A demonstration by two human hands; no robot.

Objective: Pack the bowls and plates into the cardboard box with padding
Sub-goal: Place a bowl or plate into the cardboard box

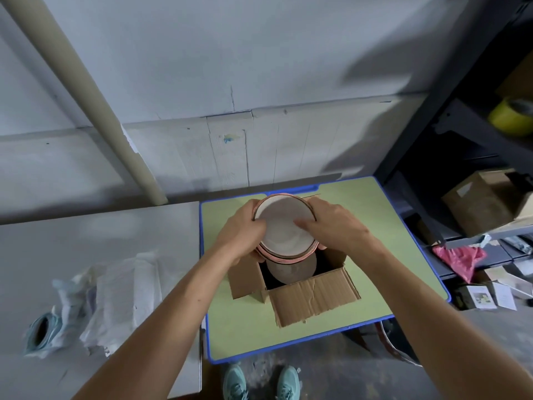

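1. Stack of dishes (pixel 284 226): pale, pink-rimmed, at mid-frame. Held in the air just above the open cardboard box (pixel 313 298), which stands on the green table (pixel 389 255).
2. Grip: left hand (pixel 240 233) clasps the stack's left edge, fingers curled underneath. The right hand (pixel 334 223) clasps the right edge, thumb lying across the top face.
3. Step in hand, as judged: lowering the stack into the box. It is not yet inside.
4. Box contents: one pale round item (pixel 291 271) directly under the stack. Whether it is a dish or a wrapped piece cannot be told.
5. Next move, as judged: keep the stack level and centred over the opening, then ease it down between the flaps onto the round item. The white padding (pixel 115 298) lies well apart at lower left and probably belongs between the layers.
6. Facing: top face turned upward toward the camera, seemingly tipped a little. The dishes are round, so no long axis across; the stacking axis runs near upright.
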